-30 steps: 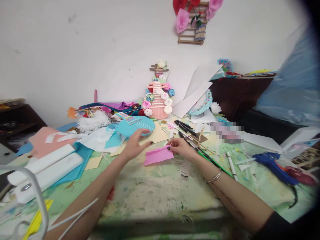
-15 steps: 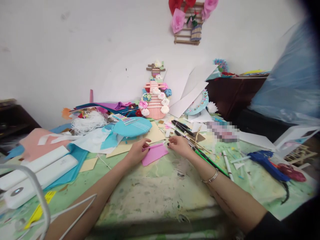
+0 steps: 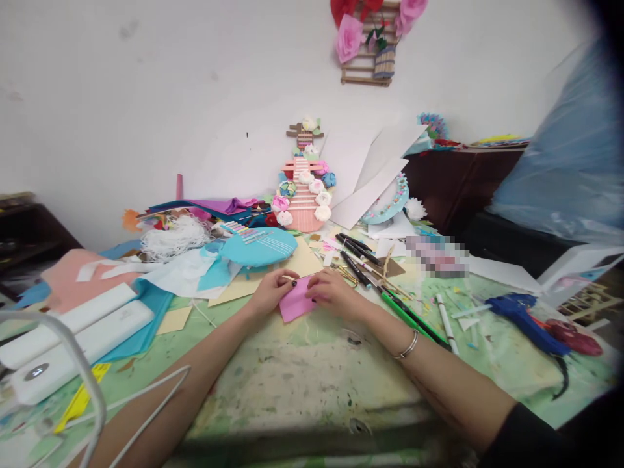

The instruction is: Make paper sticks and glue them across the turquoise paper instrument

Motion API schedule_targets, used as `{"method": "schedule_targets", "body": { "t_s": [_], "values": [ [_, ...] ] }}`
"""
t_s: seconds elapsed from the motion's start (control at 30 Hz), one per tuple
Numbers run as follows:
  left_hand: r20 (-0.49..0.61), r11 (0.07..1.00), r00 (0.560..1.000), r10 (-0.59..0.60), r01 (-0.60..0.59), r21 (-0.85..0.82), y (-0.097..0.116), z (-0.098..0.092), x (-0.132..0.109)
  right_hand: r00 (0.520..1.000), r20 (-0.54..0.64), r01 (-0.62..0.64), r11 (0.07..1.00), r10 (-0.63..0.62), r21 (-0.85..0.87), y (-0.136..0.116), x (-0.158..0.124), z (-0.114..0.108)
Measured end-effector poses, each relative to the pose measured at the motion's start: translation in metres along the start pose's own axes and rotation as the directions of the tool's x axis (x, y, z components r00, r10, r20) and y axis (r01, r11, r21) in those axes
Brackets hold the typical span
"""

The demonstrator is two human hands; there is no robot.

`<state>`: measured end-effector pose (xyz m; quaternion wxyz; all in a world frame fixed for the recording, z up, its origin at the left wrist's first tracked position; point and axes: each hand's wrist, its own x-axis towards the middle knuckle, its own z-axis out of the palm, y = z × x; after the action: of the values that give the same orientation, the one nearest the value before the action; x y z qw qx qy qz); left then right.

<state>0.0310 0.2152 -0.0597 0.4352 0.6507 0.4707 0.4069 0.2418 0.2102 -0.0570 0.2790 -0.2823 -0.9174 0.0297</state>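
A small piece of pink paper (image 3: 295, 305) lies on the table in front of me, its far edge partly covered by my fingers. At its left side, my left hand (image 3: 271, 292) pinches the far edge between thumb and fingers. Over its right side, my right hand (image 3: 336, 294), with a silver bangle at the wrist, has its fingers closed on the paper's far edge. Beyond the hands rests a blue paper-covered oval instrument model (image 3: 260, 247) with white strings. Black pens (image 3: 355, 268) lie just past my right hand.
A blue glue gun (image 3: 529, 318) and a green-edged tool (image 3: 414, 318) lie to the right. On the left are a white device (image 3: 80, 351), a white cable (image 3: 146, 383) and tangled white string (image 3: 175, 237). A pink flower-covered instrument model (image 3: 306, 208) leans on the wall.
My right hand has moved left from beside the pink paper onto its far edge. My left hand stays at the paper's left side, with its thumb now further up.
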Motion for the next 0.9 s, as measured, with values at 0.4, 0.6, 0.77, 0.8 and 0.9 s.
{"method": "schedule_targets", "body": {
  "t_s": [0.4, 0.6, 0.77, 0.8, 0.9],
  "values": [
    [0.095, 0.911, 0.974, -0.207, 0.227, -0.344, 0.011, 0.005, -0.008, 0.995, -0.056, 0.075, 0.989, -0.083, -0.129, -0.016, 0.004, -0.010],
    [0.035, 0.982, 0.990, -0.138, 0.141, -0.128, 0.003, -0.002, -0.001, 0.984, -0.160, 0.079, 0.997, -0.080, -0.008, -0.006, 0.006, -0.009],
    [-0.108, 0.999, 0.994, 0.030, -0.025, 0.045, -0.007, -0.005, 0.005, 0.998, -0.065, 0.031, 0.989, -0.022, 0.142, -0.004, 0.004, -0.009],
    [-0.140, 0.994, 0.987, 0.080, -0.069, 0.083, -0.006, -0.005, 0.005, 0.999, -0.040, 0.007, 0.989, -0.001, 0.148, -0.003, 0.003, -0.007],
    [-0.114, 0.926, 0.944, 0.310, -0.273, 0.262, 0.006, -0.001, -0.001, 0.999, 0.030, -0.048, 0.989, 0.044, 0.139, -0.002, 0.002, -0.004]
  ]
}}
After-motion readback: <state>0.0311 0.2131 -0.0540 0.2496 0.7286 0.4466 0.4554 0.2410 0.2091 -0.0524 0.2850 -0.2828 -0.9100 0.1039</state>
